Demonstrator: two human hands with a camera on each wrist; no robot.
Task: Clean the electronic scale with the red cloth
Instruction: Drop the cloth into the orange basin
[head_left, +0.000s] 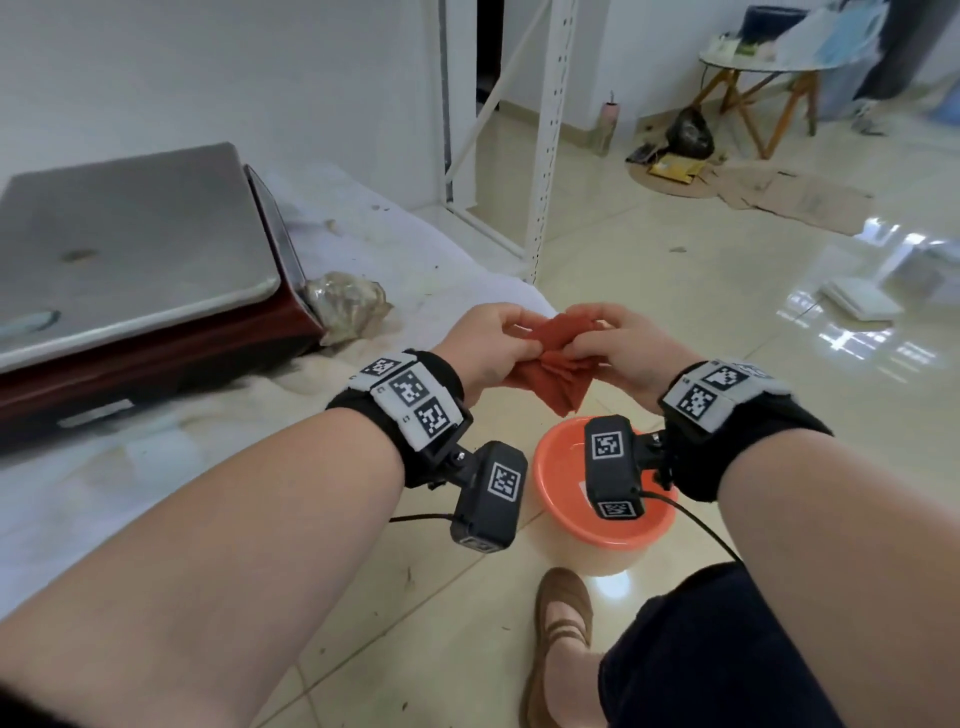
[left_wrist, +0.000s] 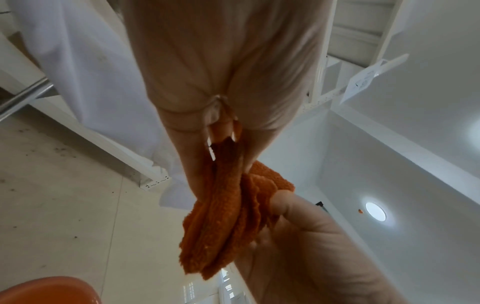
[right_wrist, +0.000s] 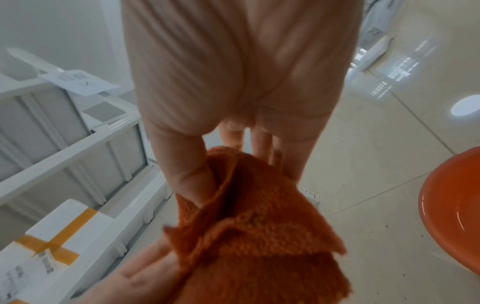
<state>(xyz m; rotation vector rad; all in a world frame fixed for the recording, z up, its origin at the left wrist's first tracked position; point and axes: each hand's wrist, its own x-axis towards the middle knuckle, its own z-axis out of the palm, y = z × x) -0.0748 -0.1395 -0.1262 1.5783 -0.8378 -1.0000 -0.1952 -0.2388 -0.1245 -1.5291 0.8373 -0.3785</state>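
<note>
We see the electronic scale (head_left: 130, 275), a dark red body under a steel weighing pan, resting on a white sheet (head_left: 363, 208) spread over the tiled floor. The pan carries a brown smudge and a wet patch, so we judge the wiping has not begun. Beside the scale's corner sits a crumpled plastic bag (head_left: 348, 306). Well apart from the scale, close to us, an orange basin (head_left: 602, 493) of water stands on the floor. Above the basin, away from the scale, our left hand (head_left: 483, 343) and right hand (head_left: 618, 348) both pinch the bunched red cloth (head_left: 558, 358), folds hanging down. What remains, we judge: carry it over and wipe.
</note>
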